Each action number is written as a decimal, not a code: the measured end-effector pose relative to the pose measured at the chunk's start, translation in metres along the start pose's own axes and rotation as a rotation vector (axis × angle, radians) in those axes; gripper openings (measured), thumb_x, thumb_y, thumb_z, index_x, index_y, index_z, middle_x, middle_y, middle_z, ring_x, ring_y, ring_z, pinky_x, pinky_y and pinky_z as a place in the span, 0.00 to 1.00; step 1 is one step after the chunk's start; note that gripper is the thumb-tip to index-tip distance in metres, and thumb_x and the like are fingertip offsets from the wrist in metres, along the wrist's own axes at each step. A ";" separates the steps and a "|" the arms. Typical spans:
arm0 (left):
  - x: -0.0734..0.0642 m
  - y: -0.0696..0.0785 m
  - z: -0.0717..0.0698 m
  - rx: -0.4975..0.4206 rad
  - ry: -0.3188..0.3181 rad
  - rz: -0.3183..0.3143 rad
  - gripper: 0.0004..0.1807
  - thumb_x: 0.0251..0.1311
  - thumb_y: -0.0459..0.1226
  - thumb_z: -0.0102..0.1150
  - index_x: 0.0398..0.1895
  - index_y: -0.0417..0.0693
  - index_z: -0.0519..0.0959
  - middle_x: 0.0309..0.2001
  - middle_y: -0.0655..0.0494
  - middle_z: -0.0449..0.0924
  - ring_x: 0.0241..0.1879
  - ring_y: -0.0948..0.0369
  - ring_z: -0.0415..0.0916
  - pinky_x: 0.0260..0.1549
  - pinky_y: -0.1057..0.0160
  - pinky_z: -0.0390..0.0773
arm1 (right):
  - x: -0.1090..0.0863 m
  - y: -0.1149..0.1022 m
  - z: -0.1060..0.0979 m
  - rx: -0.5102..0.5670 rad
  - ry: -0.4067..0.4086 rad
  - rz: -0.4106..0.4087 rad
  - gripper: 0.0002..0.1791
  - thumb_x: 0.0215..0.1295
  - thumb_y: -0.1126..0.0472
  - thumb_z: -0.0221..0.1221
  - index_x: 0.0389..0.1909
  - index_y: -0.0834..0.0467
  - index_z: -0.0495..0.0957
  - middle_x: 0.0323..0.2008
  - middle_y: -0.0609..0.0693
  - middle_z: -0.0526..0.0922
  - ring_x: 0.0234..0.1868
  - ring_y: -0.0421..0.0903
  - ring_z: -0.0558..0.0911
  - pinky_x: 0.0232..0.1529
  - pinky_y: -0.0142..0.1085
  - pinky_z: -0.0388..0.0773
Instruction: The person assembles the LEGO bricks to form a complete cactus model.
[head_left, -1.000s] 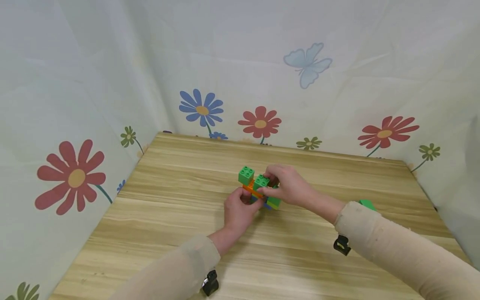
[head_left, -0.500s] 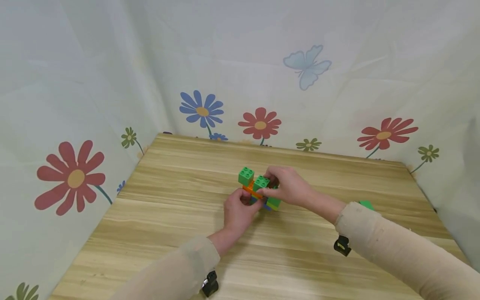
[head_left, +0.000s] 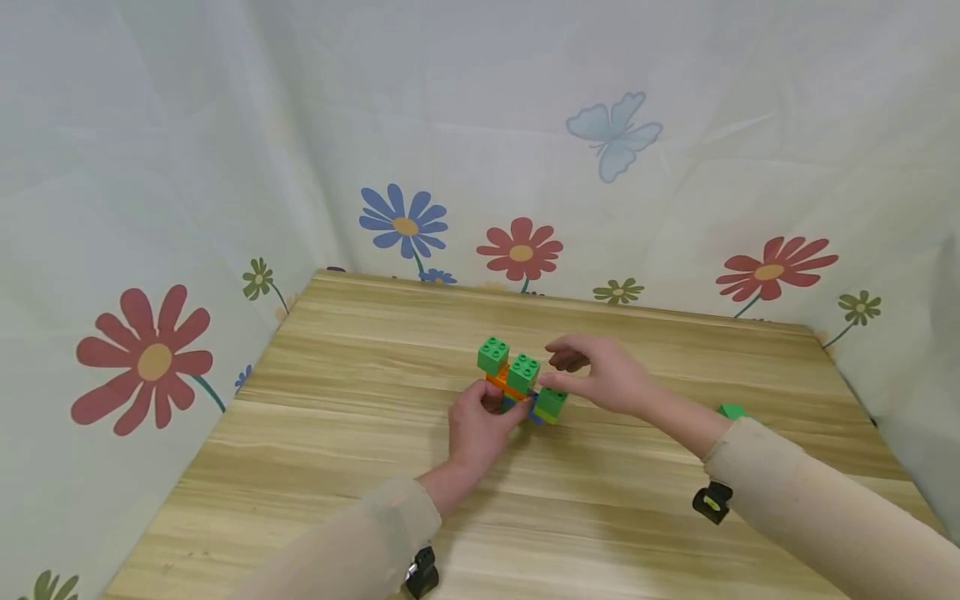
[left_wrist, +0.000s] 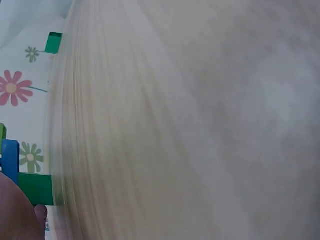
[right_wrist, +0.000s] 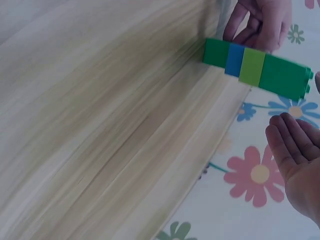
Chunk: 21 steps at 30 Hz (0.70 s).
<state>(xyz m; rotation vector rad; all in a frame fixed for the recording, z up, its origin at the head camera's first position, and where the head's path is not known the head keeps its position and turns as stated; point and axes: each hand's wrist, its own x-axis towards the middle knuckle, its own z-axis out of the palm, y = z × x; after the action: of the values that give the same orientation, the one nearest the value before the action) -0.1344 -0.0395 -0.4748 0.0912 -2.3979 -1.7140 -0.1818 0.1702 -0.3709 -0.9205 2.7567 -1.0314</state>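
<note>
A built stack of toy building blocks stands on the table near its middle. Two green studded bricks, a left one (head_left: 492,357) and a middle one (head_left: 522,374), sit on an orange piece (head_left: 497,381). A third green brick (head_left: 552,403) is lower at the right end, over a lime layer. My left hand (head_left: 477,425) pinches the stack low on its near side, hiding part of the base. The right hand (head_left: 611,377) is just right of the middle brick, its fingers relaxed and holding nothing. The right wrist view shows a blue layer (right_wrist: 234,60) and a lime layer (right_wrist: 252,67) between green bricks.
A loose green block (head_left: 732,412) lies on the wooden table (head_left: 360,375) at the right, partly behind my right sleeve (head_left: 757,450). A white curtain (head_left: 465,100) with printed flowers rises along the table's back and sides.
My right hand has let go of the middle green brick and moved a little right, uncovering the lower right green brick. The left hand keeps its hold in place.
</note>
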 end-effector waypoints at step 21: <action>-0.001 0.002 0.001 -0.019 -0.007 -0.047 0.17 0.57 0.42 0.82 0.36 0.47 0.80 0.39 0.57 0.85 0.41 0.60 0.82 0.46 0.58 0.87 | -0.063 0.054 -0.064 -0.011 0.209 0.131 0.25 0.75 0.58 0.67 0.67 0.66 0.78 0.52 0.60 0.89 0.51 0.50 0.88 0.49 0.18 0.78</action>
<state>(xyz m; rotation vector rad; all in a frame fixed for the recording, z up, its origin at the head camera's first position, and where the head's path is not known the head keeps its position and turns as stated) -0.1330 -0.0379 -0.4731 0.1409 -2.4021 -1.7603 -0.1738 0.2747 -0.3640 -0.6572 2.9455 -1.1511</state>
